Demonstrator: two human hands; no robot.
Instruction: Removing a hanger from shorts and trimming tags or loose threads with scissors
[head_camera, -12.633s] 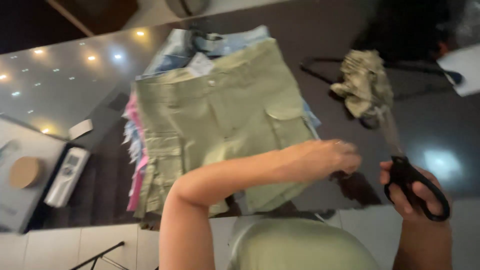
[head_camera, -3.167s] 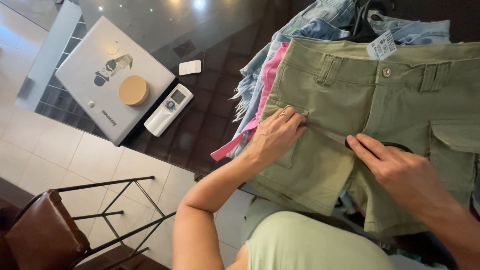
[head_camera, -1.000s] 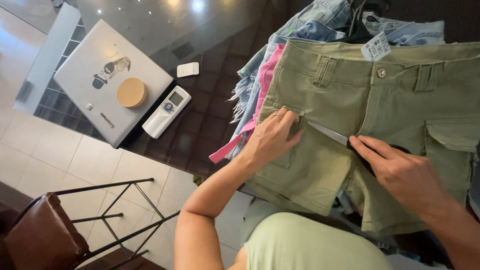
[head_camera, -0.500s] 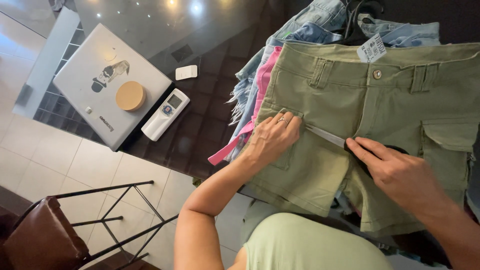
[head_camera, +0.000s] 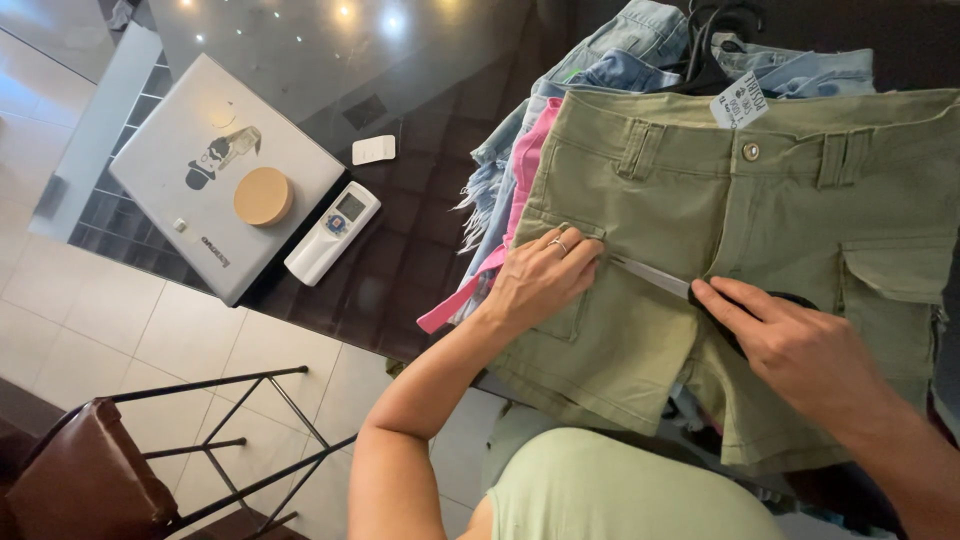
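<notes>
Under both sets of fingers lie green shorts (head_camera: 700, 230), the left hand (head_camera: 540, 280) pressing them with spread fingers, the right hand (head_camera: 790, 345) pinching scissors (head_camera: 660, 278) whose blade points toward the left fingertips.

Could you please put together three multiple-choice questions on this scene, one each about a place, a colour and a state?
1. Where does the white remote control lie?
A. beside the grey laptop
B. on the shorts
C. on the stool

2. What colour are the shorts on top of the pile?
A. pink
B. olive green
C. black

3. What is the right hand doing?
A. resting empty on the tiles
B. holding scissors against the shorts
C. gripping a hanger

Answers: 1 A, the remote sits right by the laptop's edge on the dark glass table; 2 B, green fabric covers the denim and pink garments; 3 B, a blade sticks out from the hand toward the left hand.
</notes>
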